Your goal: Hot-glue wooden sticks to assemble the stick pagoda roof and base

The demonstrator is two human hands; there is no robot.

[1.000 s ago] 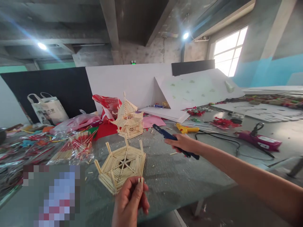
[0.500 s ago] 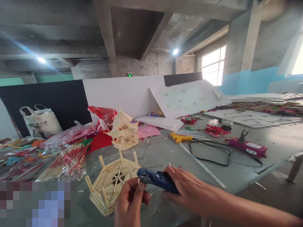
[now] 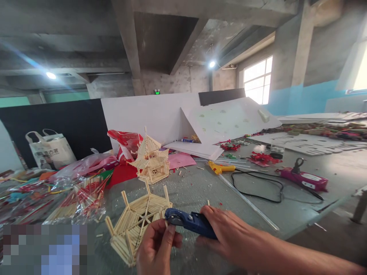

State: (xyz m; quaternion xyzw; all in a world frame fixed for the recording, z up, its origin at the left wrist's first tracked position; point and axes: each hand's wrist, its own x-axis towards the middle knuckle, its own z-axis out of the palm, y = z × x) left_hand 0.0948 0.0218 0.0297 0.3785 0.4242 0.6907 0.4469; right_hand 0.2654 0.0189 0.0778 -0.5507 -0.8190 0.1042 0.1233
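My left hand [image 3: 156, 248] is low in the middle, its fingers pinched on a small wooden stick piece that barely shows at the fingertips. My right hand [image 3: 226, 233] grips blue-handled cutters [image 3: 187, 220], whose jaws meet the left fingertips. Just left of both hands lies a hexagonal frame of wooden sticks [image 3: 137, 223] on the grey table [image 3: 286, 214]. Farther back stands a small stick-built pagoda model [image 3: 150, 158].
Clear bags of sticks [image 3: 77, 200] and coloured clutter fill the left. A yellow glue gun [image 3: 220, 167], a black cable [image 3: 258, 187] and a magenta box [image 3: 305, 179] lie to the right. White boards [image 3: 226, 118] lean behind; a tote bag [image 3: 50, 149] stands at far left.
My right hand has brought the blue cutters in from the middle of the table to my left fingertips. The camera has tilted slightly; the frame and pagoda stay put.
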